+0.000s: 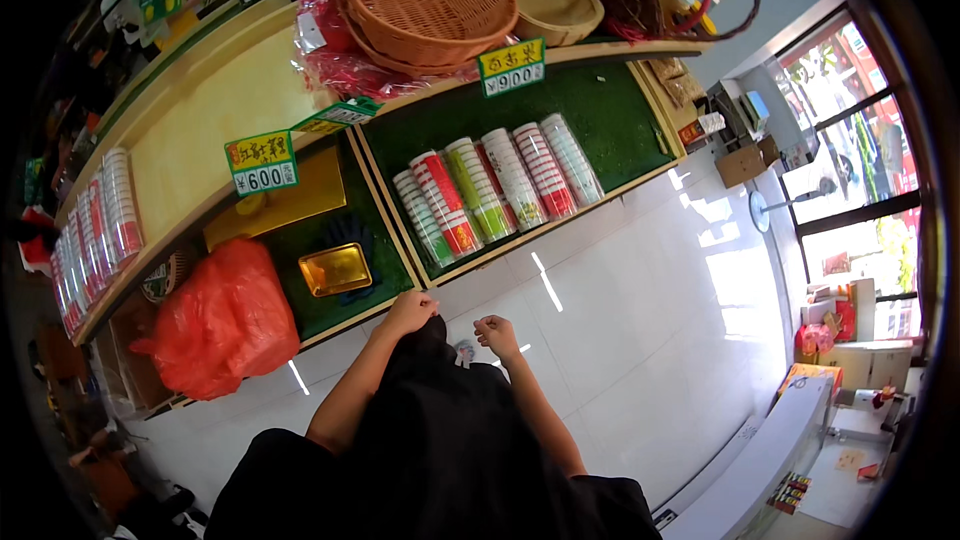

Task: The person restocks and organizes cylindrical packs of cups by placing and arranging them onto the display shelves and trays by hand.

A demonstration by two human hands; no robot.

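Note:
My left hand (414, 310) hovers at the front edge of the lower shelf, fingers curled, above the black cloth of my clothing; whether it grips anything is hidden. To its right my right hand (495, 336) is held over the floor with its fingers curled in and nothing visible in them. Plastic-wrapped stacks of paper cups (461, 199) lie side by side on the green shelf lining (615, 109). Nearest to my left hand on the shelf is a shiny gold tray (335, 270), resting on a dark glove (358, 231). A red plastic bag (225, 315) bulges over the shelf edge further left.
Wicker baskets (442, 0) stand on the upper shelf behind handwritten price signs (512, 67). More cup stacks (97, 232) stand at the far left. White floor tiles (600, 300) stretch right towards glass doors (847, 135) and a white counter (772, 457).

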